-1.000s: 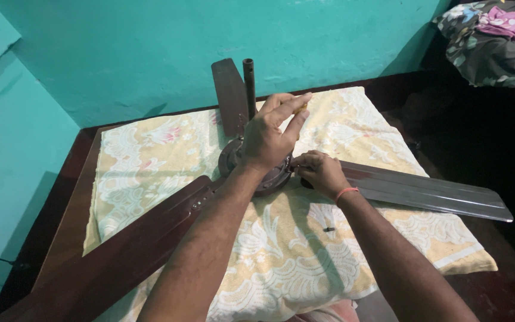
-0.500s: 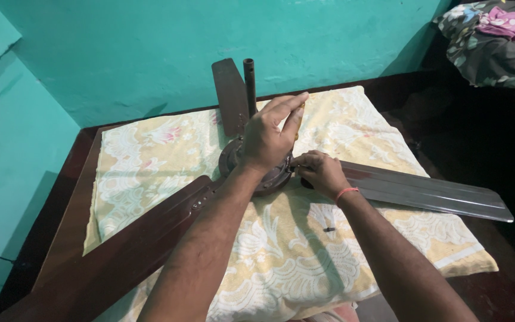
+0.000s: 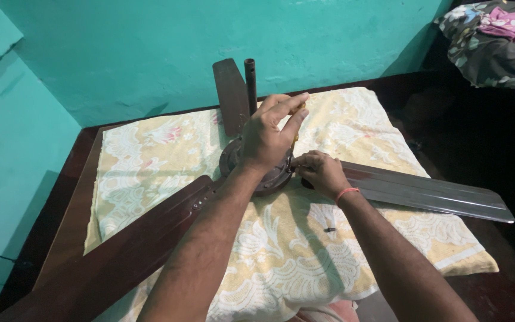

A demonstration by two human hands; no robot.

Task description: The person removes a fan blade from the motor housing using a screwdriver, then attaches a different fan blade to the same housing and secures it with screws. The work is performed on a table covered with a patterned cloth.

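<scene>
A teal plaster wall [image 3: 120, 59] closes the left and far sides, matte and slightly uneven. On a dark polished table [image 3: 61, 220] lies a yellow towel [image 3: 150, 167] with a nubby white floral weave, and on it, at the middle, sits a brown ceiling fan [image 3: 233, 161]: a round metal hub, one long flat blade [image 3: 120, 250] running to the near left, a short-looking blade [image 3: 229, 95] pointing far, and a thin pipe [image 3: 250, 83] standing upright just beside it. The left hand [image 3: 266, 140] covers the hub from above and hides most of it; its fingers are pressed together, pinching a thin yellow-handled tool [image 3: 296, 128] held upright. Just right of it the right hand [image 3: 320, 173], a red thread at the wrist, rests curled at the hub's edge; what its fingertips grip cannot be told. A small dark screw [image 3: 329, 229] lies on the towel near the right forearm. A glossy ribbed blade [image 3: 430, 194] stretches right. Far right, crumpled floral cloth [image 3: 496, 36] lies heaped in shadow.
</scene>
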